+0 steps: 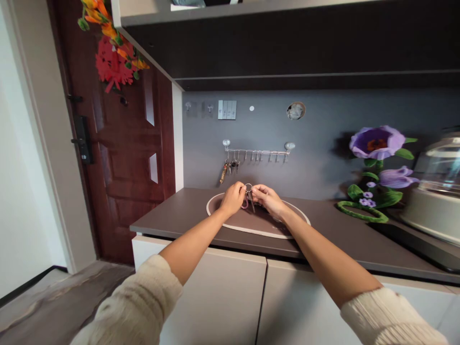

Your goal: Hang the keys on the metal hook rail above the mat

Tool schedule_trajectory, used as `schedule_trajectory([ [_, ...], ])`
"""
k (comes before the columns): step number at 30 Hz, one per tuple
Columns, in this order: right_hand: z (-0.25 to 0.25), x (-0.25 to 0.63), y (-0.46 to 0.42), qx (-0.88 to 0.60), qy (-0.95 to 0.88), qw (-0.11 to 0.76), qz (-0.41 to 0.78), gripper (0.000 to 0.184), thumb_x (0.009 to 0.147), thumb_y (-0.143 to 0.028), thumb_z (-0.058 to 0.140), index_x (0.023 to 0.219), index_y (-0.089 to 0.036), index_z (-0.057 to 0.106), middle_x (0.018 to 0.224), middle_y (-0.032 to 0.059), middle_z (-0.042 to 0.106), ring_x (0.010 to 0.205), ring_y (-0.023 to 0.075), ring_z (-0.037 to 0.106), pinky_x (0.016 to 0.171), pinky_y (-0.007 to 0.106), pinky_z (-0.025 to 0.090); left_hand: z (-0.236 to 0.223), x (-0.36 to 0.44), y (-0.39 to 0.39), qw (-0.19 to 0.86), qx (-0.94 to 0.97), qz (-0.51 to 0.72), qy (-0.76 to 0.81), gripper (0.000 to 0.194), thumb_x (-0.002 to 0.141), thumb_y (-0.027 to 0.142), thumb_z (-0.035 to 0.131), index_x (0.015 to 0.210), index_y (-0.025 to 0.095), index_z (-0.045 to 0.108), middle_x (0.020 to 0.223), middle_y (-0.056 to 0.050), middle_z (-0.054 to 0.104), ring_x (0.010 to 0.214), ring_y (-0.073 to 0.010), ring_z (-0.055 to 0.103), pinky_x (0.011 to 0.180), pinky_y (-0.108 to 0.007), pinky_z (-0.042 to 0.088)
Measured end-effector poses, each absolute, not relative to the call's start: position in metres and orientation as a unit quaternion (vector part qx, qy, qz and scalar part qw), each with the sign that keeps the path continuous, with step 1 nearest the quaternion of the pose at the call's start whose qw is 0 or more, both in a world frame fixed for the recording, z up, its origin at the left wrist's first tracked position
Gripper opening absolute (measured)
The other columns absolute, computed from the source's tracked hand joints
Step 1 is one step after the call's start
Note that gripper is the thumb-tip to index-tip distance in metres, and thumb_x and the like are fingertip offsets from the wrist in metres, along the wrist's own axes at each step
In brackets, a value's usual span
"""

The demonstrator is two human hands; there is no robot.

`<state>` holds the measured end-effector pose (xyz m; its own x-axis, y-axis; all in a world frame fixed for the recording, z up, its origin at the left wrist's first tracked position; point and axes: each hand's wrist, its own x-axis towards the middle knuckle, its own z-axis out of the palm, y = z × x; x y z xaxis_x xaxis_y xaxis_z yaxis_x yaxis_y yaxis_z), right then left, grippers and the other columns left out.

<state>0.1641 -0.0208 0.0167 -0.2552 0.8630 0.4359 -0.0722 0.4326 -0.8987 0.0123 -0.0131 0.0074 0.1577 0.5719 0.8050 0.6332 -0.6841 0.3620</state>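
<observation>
Silver key ring (248, 184); brown mat (262, 222), pale rim (264, 233).

- Both arms reach forward from the bottom of the view and converge near the middle; hands close together at about the same height, small gap between.
- Left hand (235, 196): back up, fingers curled in, tips bunched toward the other hand in a pinch.
- Right hand (268, 199): pinched at the tips, pointing inward; rest of the fingers bent below. Exact thumb placement on either hand is hard to call, too small at this range.
- Left forearm (197, 244) slants up to the right, right forearm (323, 244) up to the left.
- Left sleeve (140, 297) and right sleeve (384, 316) sit back on the forearms, wrists bare.
</observation>
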Motion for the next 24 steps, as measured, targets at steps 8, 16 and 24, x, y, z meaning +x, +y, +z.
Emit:
schedule_trajectory([
  [8,0.016,0.161,-0.018,-0.321,-0.680,0.546,0.370,0.029,0.064,-0.044,0.066,0.072,-0.018,0.056,0.060,-0.0038,0.050,0.057,0.0090,0.044,0.060,0.025,0.036,0.005,0.012,-0.011,0.022,-0.755,-0.526,-0.390,0.021,0.088,0.027,0.032,0.082,0.018,0.050,0.079,-0.004,0.060,0.076,-0.0151,0.055,0.071,-0.028,0.042],
  [16,0.022,0.154,-0.006,-0.338,-0.678,0.562,0.330,0.029,0.063,-0.044,0.065,0.072,-0.019,0.053,0.066,-0.0028,0.051,0.062,0.0108,0.046,0.063,0.027,0.038,0.005,0.007,-0.006,0.046,-0.735,-0.532,-0.418,0.025,0.089,0.028,0.030,0.085,0.019,0.053,0.086,-0.006,0.062,0.083,-0.0177,0.056,0.073,-0.030,0.041],
  [24,0.046,0.140,0.020,-0.329,-0.638,0.600,0.353,0.028,0.060,-0.039,0.066,0.070,-0.018,0.050,0.072,-0.0021,0.053,0.070,0.0110,0.052,0.074,0.029,0.044,0.005,-0.004,-0.002,0.086,-0.725,-0.466,-0.500,0.026,0.090,0.023,0.028,0.086,0.018,0.053,0.088,-0.007,0.062,0.085,-0.0177,0.056,0.073,-0.028,0.039],
])
